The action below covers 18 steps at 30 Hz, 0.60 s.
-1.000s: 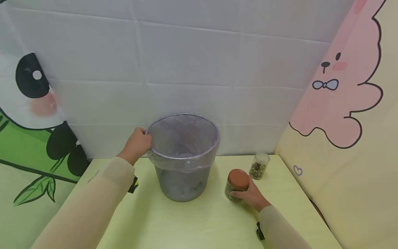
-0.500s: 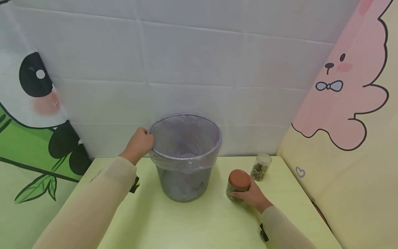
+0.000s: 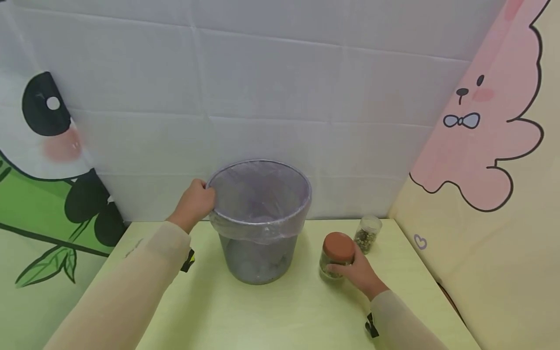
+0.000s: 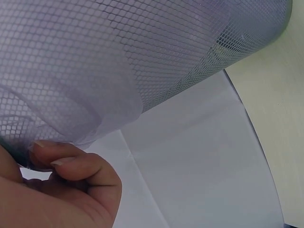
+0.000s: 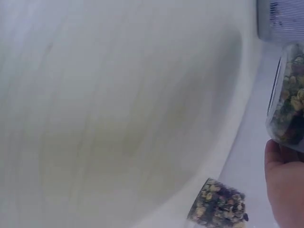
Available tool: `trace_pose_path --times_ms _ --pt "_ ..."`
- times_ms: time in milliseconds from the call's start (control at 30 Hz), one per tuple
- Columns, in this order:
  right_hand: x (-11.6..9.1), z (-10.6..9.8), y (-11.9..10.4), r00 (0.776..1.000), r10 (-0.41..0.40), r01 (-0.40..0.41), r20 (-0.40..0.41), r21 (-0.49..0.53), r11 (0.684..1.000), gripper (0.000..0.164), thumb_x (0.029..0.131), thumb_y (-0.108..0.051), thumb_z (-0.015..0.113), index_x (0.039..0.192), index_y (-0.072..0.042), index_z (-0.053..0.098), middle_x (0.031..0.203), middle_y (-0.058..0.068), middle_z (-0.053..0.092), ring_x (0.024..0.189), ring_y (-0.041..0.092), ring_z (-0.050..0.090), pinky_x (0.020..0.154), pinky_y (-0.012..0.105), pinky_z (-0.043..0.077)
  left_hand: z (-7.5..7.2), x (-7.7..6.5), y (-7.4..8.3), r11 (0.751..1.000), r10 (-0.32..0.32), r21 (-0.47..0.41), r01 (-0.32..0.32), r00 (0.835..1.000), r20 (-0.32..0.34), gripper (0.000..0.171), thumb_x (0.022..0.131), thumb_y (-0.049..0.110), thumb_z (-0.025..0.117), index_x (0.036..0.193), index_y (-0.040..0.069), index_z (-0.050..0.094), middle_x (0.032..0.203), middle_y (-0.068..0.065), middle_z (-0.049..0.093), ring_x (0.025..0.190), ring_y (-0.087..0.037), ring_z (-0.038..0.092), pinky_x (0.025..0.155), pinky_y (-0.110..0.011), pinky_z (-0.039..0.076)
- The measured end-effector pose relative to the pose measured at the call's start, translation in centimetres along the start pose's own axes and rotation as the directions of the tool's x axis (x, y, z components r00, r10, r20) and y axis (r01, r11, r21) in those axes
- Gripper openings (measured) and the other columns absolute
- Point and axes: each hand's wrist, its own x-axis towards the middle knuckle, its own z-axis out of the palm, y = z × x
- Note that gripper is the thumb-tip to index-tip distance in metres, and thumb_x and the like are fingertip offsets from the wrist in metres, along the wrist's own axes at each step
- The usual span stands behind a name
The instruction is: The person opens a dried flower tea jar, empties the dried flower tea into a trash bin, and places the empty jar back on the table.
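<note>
A grey mesh wastebasket (image 3: pixel 258 262) lined with a clear plastic bag (image 3: pixel 262 232) stands upright on the table. At its left rim my left hand (image 3: pixel 194 203) grips the edge and the folded-over liner; in the left wrist view, curled fingers (image 4: pixel 88 168) pinch that rim. My right hand (image 3: pixel 362 273) holds a clear jar with a reddish-brown lid (image 3: pixel 339 247), thumb in front and the other fingers mostly hidden behind. Dried, flower-like bits (image 5: pixel 295 97) fill the jar in the right wrist view. Behind it stands a smaller clear jar (image 3: pixel 366 236) with similar dried contents.
The pale yellow table (image 3: pixel 262 316) ends at a white sheet (image 3: pixel 262 97) right behind the wastebasket. Walls with a printed pink bear (image 3: pixel 485 146) on the right and a green and black cartoon on the left flank the table.
My right hand has raised the lidded jar slightly, and it has shifted a little to the right. My left hand keeps its grip on the wastebasket rim.
</note>
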Motion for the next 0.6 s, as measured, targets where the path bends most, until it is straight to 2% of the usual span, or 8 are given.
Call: trace_pose_path --times_ms 133,333,600 --pt "-0.4 0.1 -0.9 1.000 -0.011 0.012 -0.021 0.054 0.998 0.098 0.082 -0.027 0.089 0.159 -0.024 0.029 0.152 0.008 0.047 0.147 0.031 0.035 0.117 0.060 0.026 -0.1 -0.1 0.0 1.000 0.001 -0.005 -0.001 1.000 0.000 0.052 0.104 0.029 0.025 0.140 -0.008 0.033 0.135 -0.028 0.044 0.121 -0.041 0.045 0.102 -0.058 0.039" --pt "-1.6 0.3 -2.0 0.996 -0.044 0.056 -0.079 0.152 0.987 0.090 0.088 -0.019 0.084 0.160 -0.027 0.030 0.151 0.007 0.048 0.138 0.028 0.045 0.111 0.055 0.035 0.1 -0.3 0.1 1.000 0.002 -0.021 -0.003 1.000 -0.001 0.053 0.105 0.030 0.026 0.141 -0.009 0.033 0.136 -0.029 0.044 0.122 -0.042 0.045 0.103 -0.059 0.039" --pt "-3.0 0.4 -3.3 0.989 -0.096 0.113 -0.115 0.146 0.983 0.084 0.093 -0.015 0.077 0.161 -0.025 0.029 0.151 0.005 0.047 0.130 0.014 0.049 0.107 0.048 0.039 0.1 -0.4 0.2 1.000 0.004 -0.027 -0.003 1.000 0.008 0.054 0.106 0.030 0.025 0.142 -0.009 0.031 0.136 -0.029 0.044 0.120 -0.041 0.045 0.101 -0.057 0.040"
